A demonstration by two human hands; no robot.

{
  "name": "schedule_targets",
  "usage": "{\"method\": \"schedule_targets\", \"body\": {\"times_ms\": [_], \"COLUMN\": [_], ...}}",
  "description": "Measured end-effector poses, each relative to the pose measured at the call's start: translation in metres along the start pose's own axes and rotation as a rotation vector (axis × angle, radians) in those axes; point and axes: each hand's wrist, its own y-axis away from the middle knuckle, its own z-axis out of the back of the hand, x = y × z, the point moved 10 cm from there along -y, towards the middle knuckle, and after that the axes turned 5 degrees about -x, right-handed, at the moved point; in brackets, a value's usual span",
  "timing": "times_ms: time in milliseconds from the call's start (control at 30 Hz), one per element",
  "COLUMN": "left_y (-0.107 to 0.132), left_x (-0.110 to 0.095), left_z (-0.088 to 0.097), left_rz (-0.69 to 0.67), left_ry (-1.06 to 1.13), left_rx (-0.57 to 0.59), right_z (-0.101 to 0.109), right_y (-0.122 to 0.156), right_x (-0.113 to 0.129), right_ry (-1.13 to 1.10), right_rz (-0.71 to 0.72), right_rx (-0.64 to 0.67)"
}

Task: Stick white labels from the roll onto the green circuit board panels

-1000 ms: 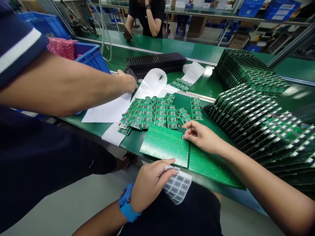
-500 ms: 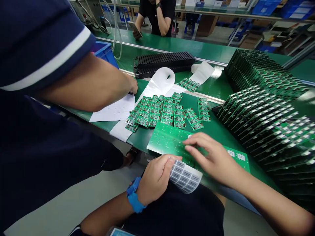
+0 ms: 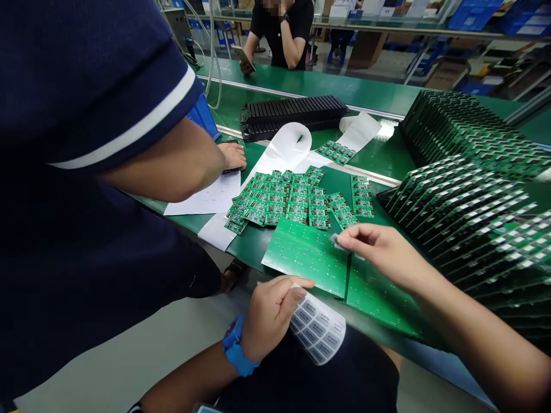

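My left hand (image 3: 269, 312), with a blue watch on the wrist, grips a curling sheet of printed labels (image 3: 318, 330) between thumb and fingers. The sheet hangs over my lap, just in front of the bench edge. My right hand (image 3: 379, 246) pinches a small label (image 3: 338, 242) at the upper right corner of a green circuit board panel (image 3: 305, 258). Whether the label is stuck down there cannot be made out. Beside it lies a second green panel (image 3: 379, 301), partly hidden under my right hand and forearm.
Small circuit boards (image 3: 275, 198) are heaped behind the panels. Racks of upright boards (image 3: 469, 212) stand at right; a black slotted rack (image 3: 297, 112) and white paper strip (image 3: 288, 143) lie behind. A co-worker's arm (image 3: 172, 155) reaches in from the left; another person (image 3: 279, 34) sits opposite.
My right hand's fingers have closed on a label at the panel's corner. My left hand has tilted the label sheet downward. The co-worker's arm at left has shifted, showing more of that hand.
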Motion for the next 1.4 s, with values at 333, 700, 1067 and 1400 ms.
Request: {"method": "schedule_targets", "body": {"times_ms": [333, 700, 1067, 1400], "left_y": [-0.001, -0.001, -0.002, -0.001], "left_x": [0.008, 0.008, 0.006, 0.007], "left_z": [0.004, 0.004, 0.004, 0.005], "left_rz": [0.03, 0.028, 0.042, 0.051], "left_ry": [-0.086, -0.105, -0.114, -0.095], "left_rx": [-0.006, 0.006, 0.009, -0.009], "right_z": [-0.009, -0.003, -0.046, -0.052], "right_y": [-0.035, -0.012, -0.055, -0.015], "right_x": [-0.03, 0.037, 0.005, 0.045], "right_ry": [0.331, 0.93, 0.168, 0.65], "right_rz": [-0.096, 0.461, 0.168, 0.617], "right_rx": [0.068, -0.269, 0.103, -0.102]}}
